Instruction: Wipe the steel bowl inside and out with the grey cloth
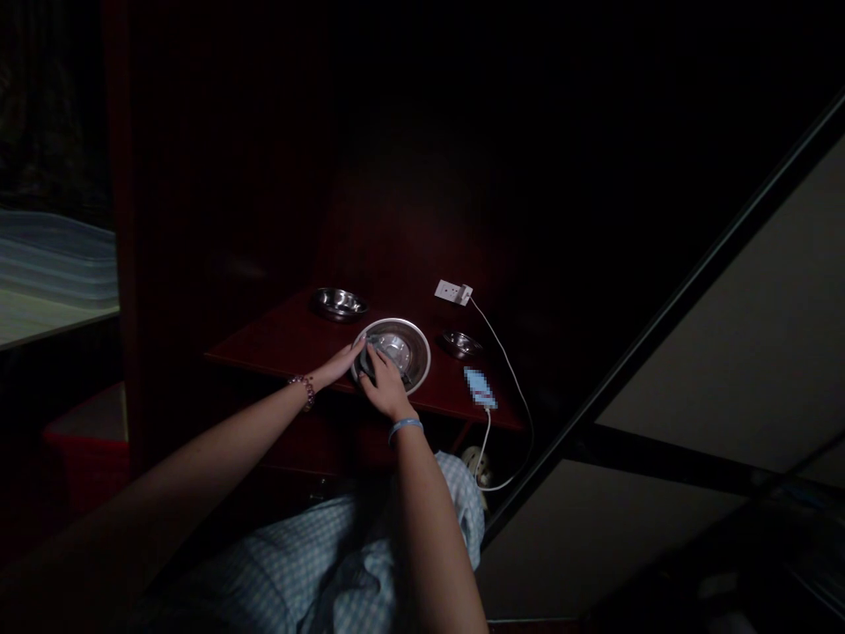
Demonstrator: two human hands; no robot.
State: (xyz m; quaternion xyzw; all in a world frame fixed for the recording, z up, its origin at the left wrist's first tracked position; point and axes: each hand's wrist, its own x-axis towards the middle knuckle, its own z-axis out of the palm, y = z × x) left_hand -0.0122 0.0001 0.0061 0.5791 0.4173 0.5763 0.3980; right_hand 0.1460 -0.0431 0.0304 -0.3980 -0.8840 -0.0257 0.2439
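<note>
At the far left, clear tubs [56, 260] sat stacked on a pale board [59, 319]; below them, a red bin [89, 449] stood in the gloom; then came the tabletop [264, 352], dark red, with a small steel bowl [339, 305] near its back left corner.

The left hand [338, 364], a beaded bracelet [304, 392] at its wrist, reached to the left rim of the large bowl [422, 339]; its fingers lay nearly straight there, and I could not tell whether they gripped; the large bowl rested at the middle of the tabletop's front edge; a grey cloth [381, 341] showed inside it, against the left wall; the right hand [388, 390], with a blue band [405, 426] at the wrist, reached over the near rim, fingers on the cloth; how tightly they held it was too dim to tell.

Below, checked fabric [297, 537] covered the lap; farther right, a white socket [449, 291] was set in the panel behind the back edge; a second small bowl [460, 344] sat toward the tabletop's right end; a phone [480, 387] lay near the front right corner, joined to a white cable [521, 387].
</note>
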